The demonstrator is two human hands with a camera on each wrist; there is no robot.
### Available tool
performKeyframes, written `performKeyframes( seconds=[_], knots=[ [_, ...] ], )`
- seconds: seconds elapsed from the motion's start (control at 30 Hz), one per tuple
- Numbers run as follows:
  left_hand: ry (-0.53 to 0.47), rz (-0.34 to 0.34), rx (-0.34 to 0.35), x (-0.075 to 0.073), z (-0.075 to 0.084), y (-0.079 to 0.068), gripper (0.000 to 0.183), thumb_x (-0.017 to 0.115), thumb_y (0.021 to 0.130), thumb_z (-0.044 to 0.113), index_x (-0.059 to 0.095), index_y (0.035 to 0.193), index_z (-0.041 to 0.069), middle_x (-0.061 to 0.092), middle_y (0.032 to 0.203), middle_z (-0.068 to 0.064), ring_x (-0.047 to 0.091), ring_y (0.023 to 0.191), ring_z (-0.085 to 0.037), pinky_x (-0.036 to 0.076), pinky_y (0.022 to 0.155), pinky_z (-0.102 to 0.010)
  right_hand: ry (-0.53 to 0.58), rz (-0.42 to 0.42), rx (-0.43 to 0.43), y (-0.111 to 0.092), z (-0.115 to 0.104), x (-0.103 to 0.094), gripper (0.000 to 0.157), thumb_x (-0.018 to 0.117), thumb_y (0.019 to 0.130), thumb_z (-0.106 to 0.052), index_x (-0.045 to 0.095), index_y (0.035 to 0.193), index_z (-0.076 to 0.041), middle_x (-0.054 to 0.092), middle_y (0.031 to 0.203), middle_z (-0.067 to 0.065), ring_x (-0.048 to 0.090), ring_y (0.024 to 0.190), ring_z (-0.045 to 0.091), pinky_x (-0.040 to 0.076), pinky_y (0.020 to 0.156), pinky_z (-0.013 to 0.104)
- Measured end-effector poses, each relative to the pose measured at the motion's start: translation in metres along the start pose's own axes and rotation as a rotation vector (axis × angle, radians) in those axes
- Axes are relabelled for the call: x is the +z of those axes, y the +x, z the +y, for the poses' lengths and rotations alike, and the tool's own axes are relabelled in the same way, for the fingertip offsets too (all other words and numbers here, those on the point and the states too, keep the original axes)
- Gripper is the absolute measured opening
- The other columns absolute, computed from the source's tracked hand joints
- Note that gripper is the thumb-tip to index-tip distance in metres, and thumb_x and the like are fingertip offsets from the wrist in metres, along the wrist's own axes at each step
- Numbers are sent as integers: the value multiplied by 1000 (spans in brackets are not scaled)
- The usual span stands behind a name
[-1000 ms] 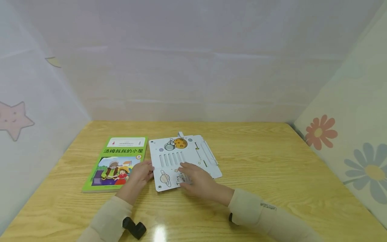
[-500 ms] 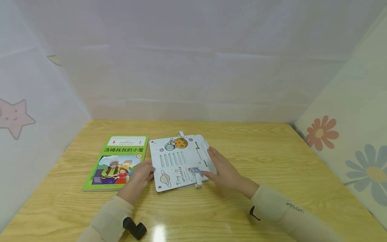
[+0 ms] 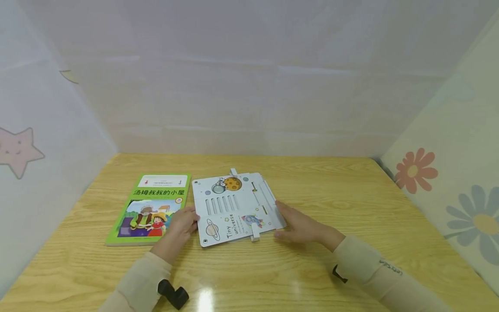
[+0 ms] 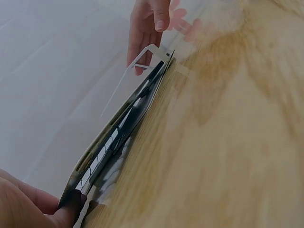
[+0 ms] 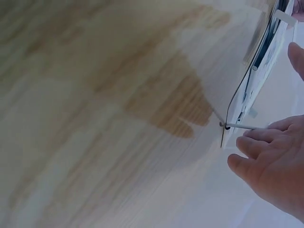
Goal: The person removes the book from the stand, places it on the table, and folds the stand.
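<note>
A white book stand (image 3: 243, 201) printed with planets, a rocket and "Tiny universe" lies folded on the table. White page clips stick out at its far edge and at its near edge (image 3: 255, 234). My left hand (image 3: 183, 223) pinches the left edge; in the left wrist view, thumb and fingers (image 4: 38, 202) are on the stand's side. Beside the right edge, my right hand (image 3: 298, 223) has its fingers extended along it. In the right wrist view those fingers (image 5: 266, 145) reach a thin white bar (image 5: 247, 127) at the stand's end.
A green-covered picture book (image 3: 150, 212) lies left of the stand, close by the left forearm. Wooden table (image 3: 343, 195) surrounds both. Pale cloth walls (image 3: 249, 86) with star and flower prints stand at the back and sides.
My right hand has moved right, from over the stand's lower part to its right edge, uncovering the rocket picture and the near clip. The left hand keeps its hold.
</note>
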State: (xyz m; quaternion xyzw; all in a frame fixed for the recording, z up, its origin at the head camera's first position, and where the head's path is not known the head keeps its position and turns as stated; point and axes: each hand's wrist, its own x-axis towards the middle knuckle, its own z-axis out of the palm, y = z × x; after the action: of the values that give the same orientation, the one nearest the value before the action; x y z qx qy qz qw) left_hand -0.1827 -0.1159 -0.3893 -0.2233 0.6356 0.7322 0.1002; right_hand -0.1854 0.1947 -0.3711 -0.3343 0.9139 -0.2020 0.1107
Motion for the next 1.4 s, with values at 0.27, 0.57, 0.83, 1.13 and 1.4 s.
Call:
performKeyframes(
  seconds=[0.27, 0.57, 0.83, 1.13, 1.4],
  knots=[
    [21, 6, 9, 1, 1, 1, 50, 39, 77, -14, 33, 127, -9, 39, 124, -25, 40, 111, -32, 35, 90, -35, -25, -25, -44, 1, 5, 2, 87, 60, 79, -36, 9, 132, 12, 13, 137, 26, 16, 124, 32, 17, 100, 40],
    [63, 31, -7, 3, 0, 1, 52, 41, 78, -12, 32, 129, -6, 40, 124, -22, 42, 107, -28, 41, 80, -28, -120, -88, -81, 2, 3, 5, 88, 57, 79, -42, 10, 134, 9, 11, 137, 26, 13, 125, 32, 17, 99, 41],
    [117, 71, -12, 1, 0, 5, 53, 43, 77, -10, 34, 128, -3, 41, 122, -20, 42, 103, -25, 41, 71, -21, -148, -112, -113, 7, -1, 7, 86, 56, 81, -41, 11, 133, 10, 11, 137, 27, 13, 124, 34, 18, 99, 41],
    [117, 72, 17, 2, 1, 6, 54, 42, 75, -11, 35, 128, -5, 41, 122, -22, 46, 78, -15, 38, 54, -15, -147, -122, -88, 8, -2, 7, 75, 53, 85, -32, 14, 133, 9, 13, 137, 25, 14, 124, 35, 18, 99, 43],
    [160, 84, 0, 4, 2, 11, 56, 42, 74, -11, 33, 129, -3, 34, 129, -21, 45, 91, -21, 40, 62, -20, -134, -78, -31, 8, -1, 10, 60, 49, 88, -25, 23, 132, 6, 23, 136, 20, 22, 123, 29, 20, 99, 39]
  ],
)
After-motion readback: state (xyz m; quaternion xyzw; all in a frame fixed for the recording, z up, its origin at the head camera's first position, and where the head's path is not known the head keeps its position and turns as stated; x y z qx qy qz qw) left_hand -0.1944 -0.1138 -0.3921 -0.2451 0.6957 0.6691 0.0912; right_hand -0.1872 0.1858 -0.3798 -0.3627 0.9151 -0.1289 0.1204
